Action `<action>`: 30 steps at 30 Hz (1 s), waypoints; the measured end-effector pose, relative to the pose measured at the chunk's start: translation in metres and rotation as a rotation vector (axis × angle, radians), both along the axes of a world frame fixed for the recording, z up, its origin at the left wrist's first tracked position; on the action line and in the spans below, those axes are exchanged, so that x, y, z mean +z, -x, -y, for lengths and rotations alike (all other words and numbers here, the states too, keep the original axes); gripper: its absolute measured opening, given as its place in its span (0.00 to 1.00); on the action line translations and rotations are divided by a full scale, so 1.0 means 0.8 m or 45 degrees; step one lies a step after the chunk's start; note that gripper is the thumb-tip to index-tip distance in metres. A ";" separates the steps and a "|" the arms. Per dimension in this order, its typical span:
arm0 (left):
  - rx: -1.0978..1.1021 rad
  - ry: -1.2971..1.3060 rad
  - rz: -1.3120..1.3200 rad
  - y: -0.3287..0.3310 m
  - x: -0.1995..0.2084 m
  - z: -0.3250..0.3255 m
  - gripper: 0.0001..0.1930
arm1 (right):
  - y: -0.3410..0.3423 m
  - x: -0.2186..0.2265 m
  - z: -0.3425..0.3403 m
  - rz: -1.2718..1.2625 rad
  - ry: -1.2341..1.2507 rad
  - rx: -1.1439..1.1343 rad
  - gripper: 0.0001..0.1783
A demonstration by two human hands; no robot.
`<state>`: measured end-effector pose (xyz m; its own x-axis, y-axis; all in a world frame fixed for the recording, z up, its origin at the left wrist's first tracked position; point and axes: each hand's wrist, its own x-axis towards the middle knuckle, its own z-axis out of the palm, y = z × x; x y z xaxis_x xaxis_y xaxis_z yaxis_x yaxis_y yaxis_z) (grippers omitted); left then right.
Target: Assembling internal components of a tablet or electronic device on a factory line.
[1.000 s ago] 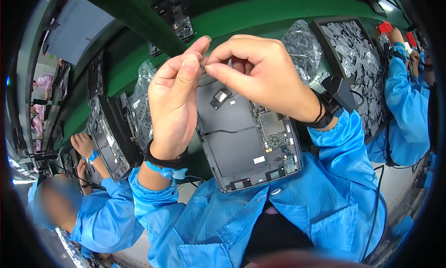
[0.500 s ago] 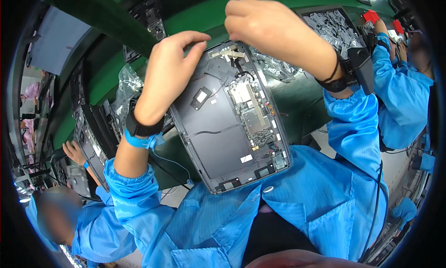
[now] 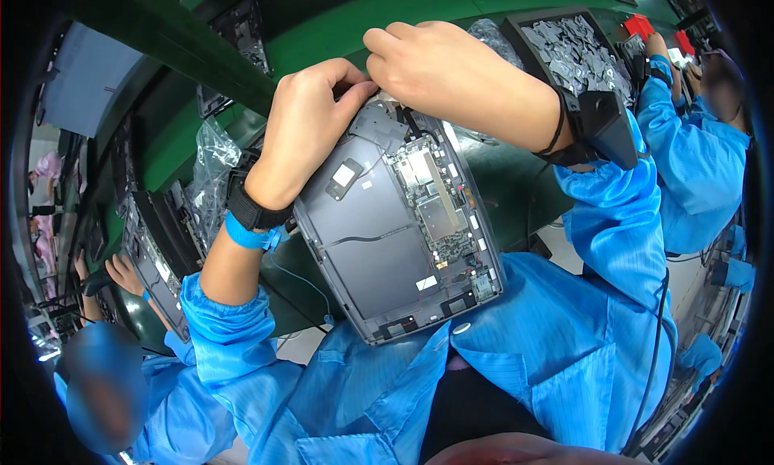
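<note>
An opened grey tablet-like device lies in front of me, its inside facing up. A circuit board runs along its right half, and a small dark module with a white label rests on the left half. My left hand is at the device's far edge, thumb and fingertips pinched together; whatever they hold is hidden. Beside it, my right hand is closed with curled fingers over the same edge, covering its own fingertips. The two hands nearly touch.
A dark tray of small grey parts stands at the far right. Clear plastic bags lie left of the device, near stacked dark housings. A green post crosses the far left. Co-workers sit on both sides.
My right hand has come left and nearer to me, down over the device's far edge. My left hand has shifted slightly right, so the two hands are now close together.
</note>
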<state>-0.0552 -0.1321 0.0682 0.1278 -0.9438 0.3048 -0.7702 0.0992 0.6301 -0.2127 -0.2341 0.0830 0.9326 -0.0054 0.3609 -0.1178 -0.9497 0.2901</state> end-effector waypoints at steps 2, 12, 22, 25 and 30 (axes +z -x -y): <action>-0.007 0.043 0.026 -0.001 -0.003 0.001 0.06 | 0.001 0.001 0.000 0.004 0.044 -0.005 0.06; -0.052 0.166 0.158 -0.002 -0.011 0.003 0.05 | 0.002 -0.008 0.042 -0.001 -0.371 0.118 0.07; -0.066 0.205 0.191 -0.001 -0.010 -0.003 0.05 | 0.009 -0.013 0.041 0.031 -0.368 0.217 0.07; -0.120 0.274 0.245 -0.002 -0.010 -0.003 0.04 | 0.011 -0.018 0.044 0.067 -0.392 0.231 0.07; -0.102 0.181 0.393 -0.001 -0.006 0.000 0.06 | 0.008 -0.019 0.038 0.081 -0.367 0.181 0.08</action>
<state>-0.0542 -0.1323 0.0634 -0.0640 -0.8923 0.4469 -0.9085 0.2374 0.3438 -0.2191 -0.2642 0.0676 0.9069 0.0127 0.4212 0.0125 -0.9999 0.0033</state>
